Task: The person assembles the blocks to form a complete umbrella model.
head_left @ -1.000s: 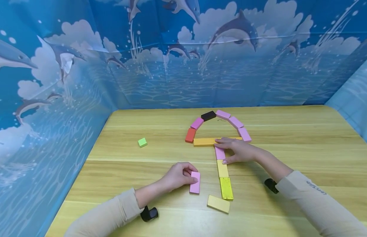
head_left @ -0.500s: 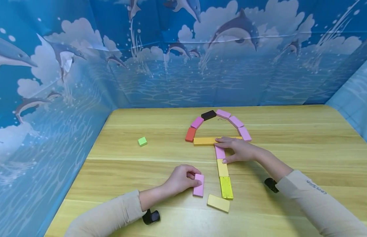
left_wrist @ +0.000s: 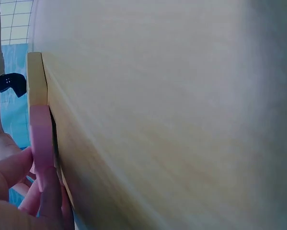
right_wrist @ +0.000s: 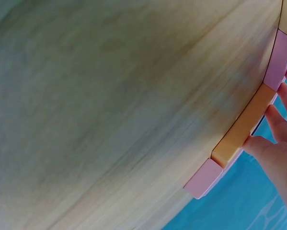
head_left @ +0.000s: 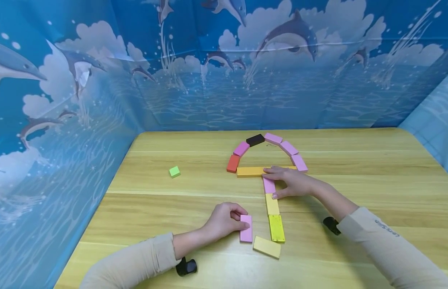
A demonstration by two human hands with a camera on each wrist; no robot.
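My left hand (head_left: 223, 221) pinches a pink block (head_left: 246, 235) between thumb and fingers, low over the wood table; the left wrist view shows that same pink block (left_wrist: 41, 134) in the grip. Just right of it lies a slanted pale yellow block (head_left: 266, 247). My right hand (head_left: 296, 183) rests with fingers spread across the long orange block (head_left: 250, 172), covering part of it. Its thumb reaches the column below, made of a pink block (head_left: 269, 185), a pale yellow one and a bright yellow block (head_left: 276, 228).
Above the orange block, an arch of small blocks curves from a red block (head_left: 232, 163) past a black block (head_left: 255, 140) to several pink ones. A green cube (head_left: 174, 171) sits alone at the left. A blue dolphin-print curtain (head_left: 216, 96) stands behind the table (head_left: 144, 168).
My left hand has slid the pink block right and slightly nearer, close to the slanted pale yellow block. The right hand has stayed where it was.
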